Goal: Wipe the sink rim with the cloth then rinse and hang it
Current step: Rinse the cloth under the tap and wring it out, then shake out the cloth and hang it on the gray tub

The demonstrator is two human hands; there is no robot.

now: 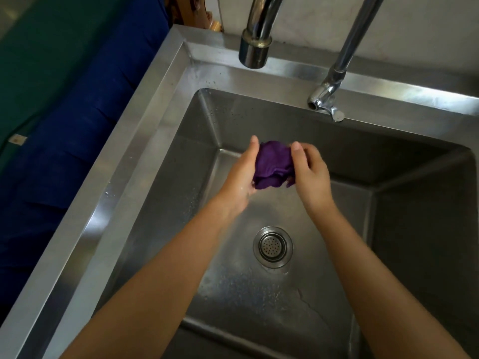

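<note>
Now both hands over sink (166, 104): left hand (239, 177), right hand (309, 174) each grip bunched purple cloth (272, 164) between them.

Sink (145, 120) fills most of the frame; its rim runs up the left side and across the top. Drain (273, 246) in the basin floor, just below centre. Cloth (272, 164) at frame centre, above the basin, held between left hand (241, 182) on its left and right hand (311, 174) on its right. Forearms enter from the bottom edge, drain between them. Spout (255, 47) top centre, over the back rim. Tap (325, 98) to its right. Wall (427, 27) behind both. Fabric (64, 125) outside the rim, far left.
</note>
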